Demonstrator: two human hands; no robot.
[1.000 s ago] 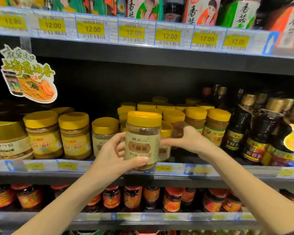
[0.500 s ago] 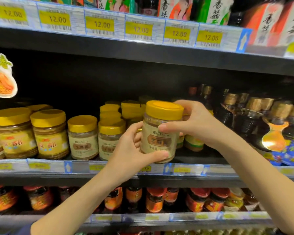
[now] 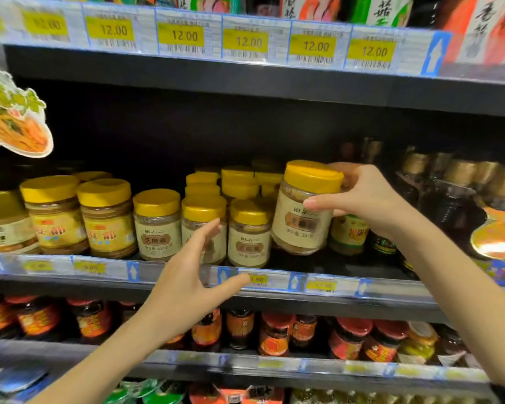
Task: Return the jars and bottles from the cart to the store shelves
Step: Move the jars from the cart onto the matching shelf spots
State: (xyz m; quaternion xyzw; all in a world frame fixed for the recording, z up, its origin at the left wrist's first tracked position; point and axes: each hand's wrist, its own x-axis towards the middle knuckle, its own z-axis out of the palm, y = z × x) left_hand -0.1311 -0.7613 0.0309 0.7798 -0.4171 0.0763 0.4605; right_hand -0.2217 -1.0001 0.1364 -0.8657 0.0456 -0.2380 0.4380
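Note:
A sesame-paste jar (image 3: 301, 211) with a yellow lid and cream label hangs tilted just above the middle shelf (image 3: 274, 282), right of a row of matching jars (image 3: 204, 225). My right hand (image 3: 359, 196) grips it from the right side, thumb across the label, fingers behind the lid. My left hand (image 3: 193, 275) hovers lower left in front of the shelf edge, fingers spread, holding nothing. The jar's bottom looks slightly off the shelf floor, beside a gap at the front.
Larger yellow-lidded jars (image 3: 79, 217) stand to the left, dark sauce bottles (image 3: 449, 199) to the right. Red-lidded jars (image 3: 274, 333) fill the shelf below. A price-tag rail (image 3: 245, 42) edges the upper shelf. A noodle advert card (image 3: 15, 123) sticks out at left.
My left hand has let go of the jar and dropped away to the lower left. My right hand alone now carries the jar toward the shelf, beside the matching jars.

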